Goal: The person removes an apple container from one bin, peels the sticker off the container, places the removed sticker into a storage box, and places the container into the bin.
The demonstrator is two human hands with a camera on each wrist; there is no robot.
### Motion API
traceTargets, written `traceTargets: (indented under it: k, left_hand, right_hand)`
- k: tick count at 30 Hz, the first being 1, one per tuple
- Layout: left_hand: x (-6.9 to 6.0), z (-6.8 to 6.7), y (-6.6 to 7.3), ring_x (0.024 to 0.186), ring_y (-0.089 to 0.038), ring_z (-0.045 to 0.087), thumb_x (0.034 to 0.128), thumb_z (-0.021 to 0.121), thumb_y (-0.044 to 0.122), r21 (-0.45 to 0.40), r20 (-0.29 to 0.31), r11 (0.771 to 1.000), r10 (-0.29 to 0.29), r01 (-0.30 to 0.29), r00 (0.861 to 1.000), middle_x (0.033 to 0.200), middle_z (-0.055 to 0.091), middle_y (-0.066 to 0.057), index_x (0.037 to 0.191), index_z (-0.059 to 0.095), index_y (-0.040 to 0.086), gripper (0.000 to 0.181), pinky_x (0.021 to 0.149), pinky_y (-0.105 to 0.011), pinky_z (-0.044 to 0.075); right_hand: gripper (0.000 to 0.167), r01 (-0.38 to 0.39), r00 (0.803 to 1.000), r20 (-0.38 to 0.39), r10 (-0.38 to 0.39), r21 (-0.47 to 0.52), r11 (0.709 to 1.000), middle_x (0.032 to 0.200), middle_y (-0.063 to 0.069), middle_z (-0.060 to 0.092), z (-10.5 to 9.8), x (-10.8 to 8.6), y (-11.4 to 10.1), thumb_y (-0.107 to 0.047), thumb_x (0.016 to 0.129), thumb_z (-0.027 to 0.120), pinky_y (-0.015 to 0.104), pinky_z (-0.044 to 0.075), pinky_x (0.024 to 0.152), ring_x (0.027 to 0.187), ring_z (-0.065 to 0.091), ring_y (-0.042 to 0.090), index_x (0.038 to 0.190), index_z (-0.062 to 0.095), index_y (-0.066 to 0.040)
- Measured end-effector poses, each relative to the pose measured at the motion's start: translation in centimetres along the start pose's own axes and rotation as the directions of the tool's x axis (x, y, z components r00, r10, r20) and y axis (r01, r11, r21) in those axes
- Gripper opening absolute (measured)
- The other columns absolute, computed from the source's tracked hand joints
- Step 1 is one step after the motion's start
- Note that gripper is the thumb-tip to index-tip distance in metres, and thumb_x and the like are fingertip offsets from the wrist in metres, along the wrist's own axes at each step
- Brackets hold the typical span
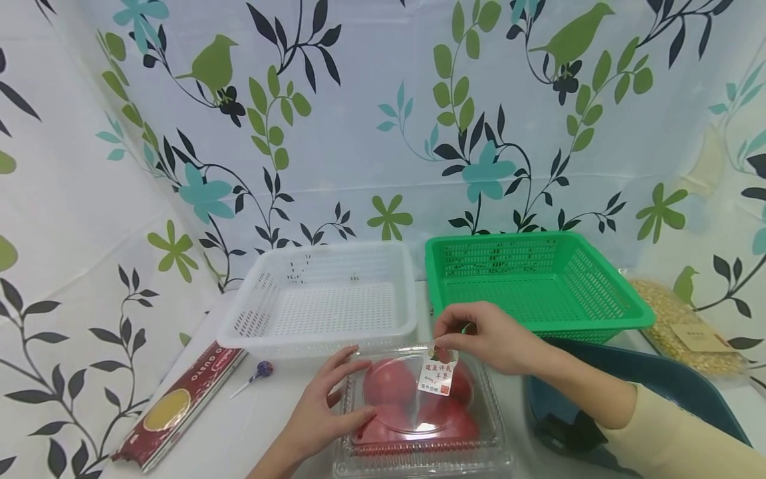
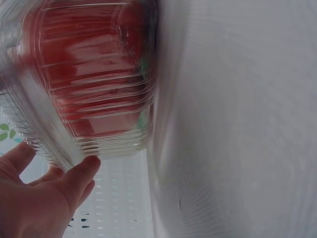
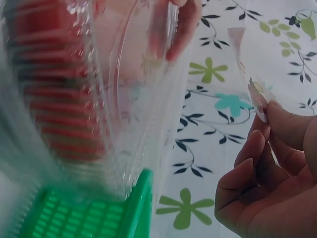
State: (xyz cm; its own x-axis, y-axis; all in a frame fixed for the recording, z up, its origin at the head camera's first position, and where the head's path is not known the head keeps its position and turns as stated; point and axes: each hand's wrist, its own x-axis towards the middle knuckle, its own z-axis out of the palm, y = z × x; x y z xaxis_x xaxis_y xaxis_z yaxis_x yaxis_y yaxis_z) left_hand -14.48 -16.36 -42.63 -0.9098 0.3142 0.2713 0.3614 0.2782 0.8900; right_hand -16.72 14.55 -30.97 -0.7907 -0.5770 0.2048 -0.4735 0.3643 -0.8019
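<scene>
A clear plastic clamshell box (image 1: 383,459) with several round red fruits, likely apples, inside sits at the front middle of the table. My left hand (image 1: 326,406) grips its left rim, with the thumb over the lid and other fingers at the side; the left wrist view shows that hand (image 2: 49,191) against the ribbed edge. Between thumb and fingertips, my right hand (image 1: 487,336) pinches the top of a small white label (image 1: 437,376) with red print. In the right wrist view, the label (image 3: 247,79) stands away from the lid, held by the right hand (image 3: 267,173).
Behind the box stand a white basket (image 1: 245,329) and a green basket (image 1: 622,306). A dark blue bin (image 1: 676,379) lies under the right forearm, near a bag of yellow kernels (image 1: 676,326). A red pasta pack (image 1: 179,406) and a lollipop (image 1: 262,370) lie left.
</scene>
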Motion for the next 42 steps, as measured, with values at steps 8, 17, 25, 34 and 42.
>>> traceTargets:
  k: [8,17,25,34,42]
  left_hand:
    - [-0.1,0.0,0.0,0.142,-0.041,0.032,0.0788,0.087,0.019,0.004,-0.005,1.000,-0.010,0.010,1.000,0.156,0.038,-0.008,0.131,0.067,0.020,0.056,0.098,-0.072,0.039]
    - [-0.1,-0.1,0.1,0.143,-0.041,0.032,0.0793,0.087,0.020,0.006,-0.004,1.000,-0.019,0.019,1.000,0.156,0.038,-0.006,0.131,0.067,0.020,0.056,0.099,-0.071,0.040]
    - [-0.1,-0.1,0.1,0.143,-0.040,0.031,0.0795,0.087,0.020,0.000,-0.003,1.000,-0.018,0.018,1.000,0.157,0.037,-0.006,0.132,0.067,0.019,0.056,0.099,-0.071,0.040]
    - [-0.1,-0.1,-0.1,0.144,-0.041,0.030,0.0796,0.087,0.020,0.003,-0.003,1.000,-0.020,0.020,1.000,0.157,0.037,-0.007,0.131,0.067,0.021,0.055,0.100,-0.071,0.040]
    - [-0.1,-0.1,-0.2,0.144,-0.042,0.029,0.0805,0.086,0.020,-0.008,0.010,1.000,-0.017,0.017,1.000,0.158,0.036,-0.007,0.132,0.066,0.020,0.055,0.100,-0.071,0.039]
  right_hand:
    - [0.002,-0.017,1.000,-0.020,0.017,-0.007,1.000,0.082,0.001,0.067,-2.6,-1.9,1.3,-0.010,0.097,0.069,0.030,0.054,0.072,0.079,0.063,0.023,0.097,0.068,-0.012]
    - [0.006,-0.046,0.999,-0.008,0.046,-0.056,0.997,0.087,-0.001,0.069,-5.8,-4.9,3.7,-0.014,0.101,0.063,0.031,0.055,0.075,0.081,0.066,0.019,0.101,0.067,-0.009]
    - [0.005,-0.078,0.997,-0.017,0.077,-0.122,0.989,0.084,-0.004,0.068,-7.7,-7.4,6.6,-0.013,0.101,0.063,0.028,0.053,0.072,0.077,0.064,0.016,0.099,0.067,-0.010]
    - [0.007,-0.073,0.995,0.058,0.077,-0.072,0.995,0.083,0.000,0.066,-8.4,-9.5,10.0,-0.005,0.102,0.059,0.031,0.052,0.062,0.073,0.062,0.017,0.101,0.065,-0.005]
    - [0.008,-0.067,0.982,0.169,0.079,-0.078,0.995,0.079,-0.001,0.066,-8.2,-10.0,12.5,-0.004,0.101,0.058,0.032,0.049,0.058,0.069,0.061,0.017,0.096,0.065,-0.005]
